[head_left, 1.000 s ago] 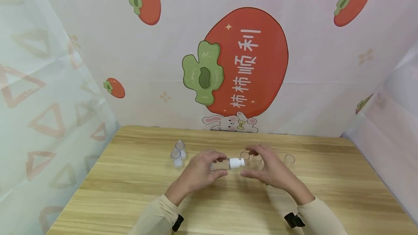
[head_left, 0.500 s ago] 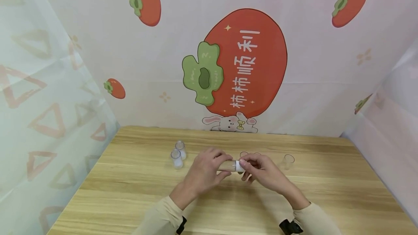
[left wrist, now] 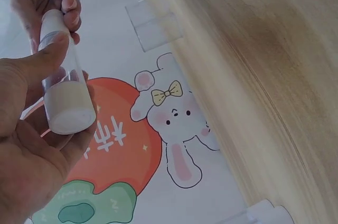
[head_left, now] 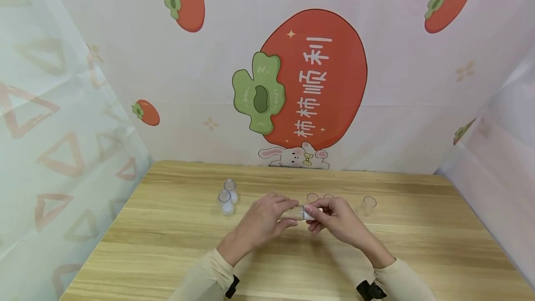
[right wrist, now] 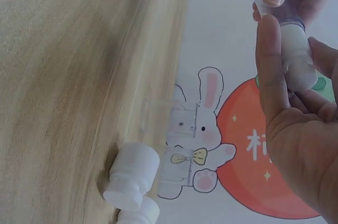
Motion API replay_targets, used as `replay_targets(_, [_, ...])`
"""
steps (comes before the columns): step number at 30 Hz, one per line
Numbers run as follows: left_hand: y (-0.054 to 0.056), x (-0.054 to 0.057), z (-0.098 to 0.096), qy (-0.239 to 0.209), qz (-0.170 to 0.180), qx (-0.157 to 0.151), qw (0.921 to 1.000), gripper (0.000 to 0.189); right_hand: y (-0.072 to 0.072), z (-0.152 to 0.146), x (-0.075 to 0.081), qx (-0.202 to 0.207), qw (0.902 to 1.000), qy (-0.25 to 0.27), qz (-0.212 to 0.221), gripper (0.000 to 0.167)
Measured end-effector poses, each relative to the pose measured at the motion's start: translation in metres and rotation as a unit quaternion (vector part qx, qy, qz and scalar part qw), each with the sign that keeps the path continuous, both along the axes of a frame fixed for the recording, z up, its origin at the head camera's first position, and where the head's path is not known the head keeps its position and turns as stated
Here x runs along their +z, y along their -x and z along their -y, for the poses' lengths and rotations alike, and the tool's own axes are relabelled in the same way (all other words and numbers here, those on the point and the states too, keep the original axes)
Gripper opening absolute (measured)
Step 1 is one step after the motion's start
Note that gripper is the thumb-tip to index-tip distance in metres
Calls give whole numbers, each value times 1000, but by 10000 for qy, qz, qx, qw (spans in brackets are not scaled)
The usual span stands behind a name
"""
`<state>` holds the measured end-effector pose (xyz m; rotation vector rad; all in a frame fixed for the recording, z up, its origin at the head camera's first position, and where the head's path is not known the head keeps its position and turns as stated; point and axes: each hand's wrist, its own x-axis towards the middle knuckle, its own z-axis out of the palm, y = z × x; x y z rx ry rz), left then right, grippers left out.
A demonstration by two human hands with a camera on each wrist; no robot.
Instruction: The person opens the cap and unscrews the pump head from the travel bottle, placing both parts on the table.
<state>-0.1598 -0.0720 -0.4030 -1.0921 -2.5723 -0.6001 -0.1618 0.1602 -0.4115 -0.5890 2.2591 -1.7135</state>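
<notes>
A small clear bottle (left wrist: 79,68) with a white base lies nearly level in the air above the table. My left hand (head_left: 264,217) holds it round the body, thumb on one side and fingers on the other. At its right end is a white pump top (right wrist: 298,55), which my right hand (head_left: 339,222) pinches between thumb and fingers. In the head view the right fingers hide much of the top. The left wrist view shows the bottle's white base (left wrist: 69,113) pointing toward the camera.
Two clear bottles with white bases, one nearer (head_left: 226,203) and one behind (head_left: 231,191), stand left on the wooden table (head_left: 179,240). Clear open-rimmed covers stand behind my right hand, one farther right (head_left: 368,204). White pump tops (right wrist: 134,168) show in the right wrist view.
My right hand, spread and apart from the white top one second ago, has closed in and now pinches it. The bottle and left hand have shifted slightly right.
</notes>
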Motion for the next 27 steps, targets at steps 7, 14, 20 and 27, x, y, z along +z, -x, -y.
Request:
replay_targets(7, [3, 3, 1, 74, 467, -209, 9987, 38, 0, 0, -3, -38, 9999, 127, -45, 29])
replay_targets(14, [5, 1, 4, -261, 1317, -376, 9902, 32, -3, 1, -1, -231, 9976, -299, -588, 17])
replay_targets(20, [6, -1, 6, -582, 1545, -321, 9858, 34, -5, 0, 0, -240, 9899, -346, -1353, 27])
replay_targets(27, [7, 1, 7, -608, 1627, -329, 9842, 37, -6, -3, -2, -250, 9856, -152, -1666, 28])
